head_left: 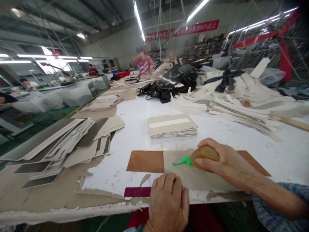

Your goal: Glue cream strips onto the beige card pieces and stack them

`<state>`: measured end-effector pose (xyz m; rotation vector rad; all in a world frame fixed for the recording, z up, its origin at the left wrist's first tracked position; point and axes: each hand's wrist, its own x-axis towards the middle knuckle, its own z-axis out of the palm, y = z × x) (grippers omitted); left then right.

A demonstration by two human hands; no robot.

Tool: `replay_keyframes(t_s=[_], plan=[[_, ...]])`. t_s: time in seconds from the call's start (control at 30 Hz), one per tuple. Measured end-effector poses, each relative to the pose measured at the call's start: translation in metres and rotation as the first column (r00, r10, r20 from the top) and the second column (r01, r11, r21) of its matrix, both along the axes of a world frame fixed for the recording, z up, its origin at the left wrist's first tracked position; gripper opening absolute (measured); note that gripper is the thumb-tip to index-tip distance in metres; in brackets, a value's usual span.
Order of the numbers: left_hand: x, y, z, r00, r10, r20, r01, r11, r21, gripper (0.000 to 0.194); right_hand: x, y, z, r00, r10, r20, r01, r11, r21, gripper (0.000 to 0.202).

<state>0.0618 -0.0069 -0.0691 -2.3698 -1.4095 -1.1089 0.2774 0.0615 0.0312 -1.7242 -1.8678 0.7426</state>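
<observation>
My right hand [219, 161] is wrapped round an amber squeeze glue bottle [208, 157], tipped on its side with its green nozzle [181, 162] pointing left. The nozzle tip is just over or touching a beige panel [185, 177]; I cannot tell which. Brown pieces, one on the left [145, 161] and one on the right [253, 162], lie at the panel's ends. My left hand [168, 199] lies palm down at the table's front edge, its fingers resting on the panel's near left corner. A dark purple strip [137, 192] runs up to that hand, which covers its right end.
Behind the panel stands a stack of beige pieces [172, 125] with a white strip on top. Grey and cream pieces [60, 148] are heaped at left. Black straps [161, 88] and cream offcuts [248, 96] pile up farther back. A co-worker [144, 64] stands beyond the table.
</observation>
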Motion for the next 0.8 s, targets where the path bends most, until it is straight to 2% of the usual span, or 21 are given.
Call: replay_keyframes(t_s=[0.27,0.57,0.8], plan=[[-0.001,-0.002,-0.003,1.0,-0.012,0.0,0.012,0.999,-0.052,0.015,0.0,-0.008,0.005,0.997,0.071,0.043,-0.07,0.997,-0.04,0.041],[-0.001,-0.001,0.0,1.0,-0.007,-0.013,0.007,0.999,-0.032,0.015,0.007,-0.011,0.006,0.993,-0.033,0.115,0.027,0.998,0.054,0.038],[-0.001,-0.001,-0.001,1.0,-0.005,-0.014,0.004,0.999,-0.036,0.017,0.005,-0.006,-0.005,0.998,-0.054,0.02,0.053,0.997,0.047,0.041]])
